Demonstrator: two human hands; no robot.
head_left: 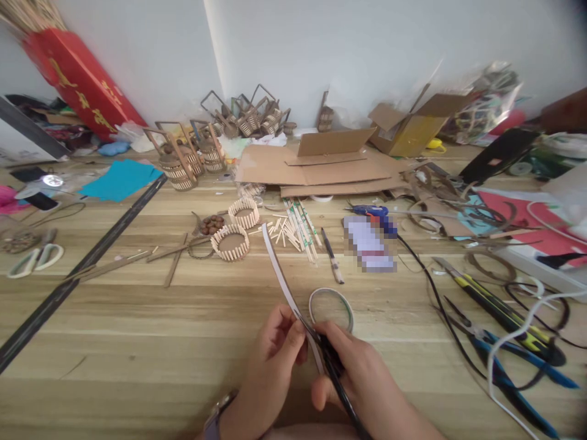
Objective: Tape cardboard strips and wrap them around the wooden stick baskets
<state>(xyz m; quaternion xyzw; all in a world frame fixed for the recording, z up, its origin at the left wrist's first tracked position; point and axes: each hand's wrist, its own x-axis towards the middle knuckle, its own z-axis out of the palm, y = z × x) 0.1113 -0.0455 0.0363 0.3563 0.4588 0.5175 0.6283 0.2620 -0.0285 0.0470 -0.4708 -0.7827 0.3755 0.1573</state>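
Note:
A long narrow strip [280,276], white on one face and brown along its edge, slants up from between my hands. My left hand [270,366] pinches it near its lower part, thumb against fingers. My right hand [362,373] is closed around a black-handled tool [339,385], whose narrow dark tip lies against the strip beside my left thumb. Whether it is scissors or pliers cannot be made out. Just beyond my right fingers lies a roll of white tape [312,299]. Farther off, two rings of small wooden pegs [230,243] rest on the table.
Cut sticks [287,235], a pen [332,256] and a blue glue gun [369,212] lie ahead. Pliers [499,360], a yellow-black cutter [490,302] and cables are at right. White-handled scissors [39,260] lie left. Small wooden buckets [178,168] and cardboard [316,168] stand behind.

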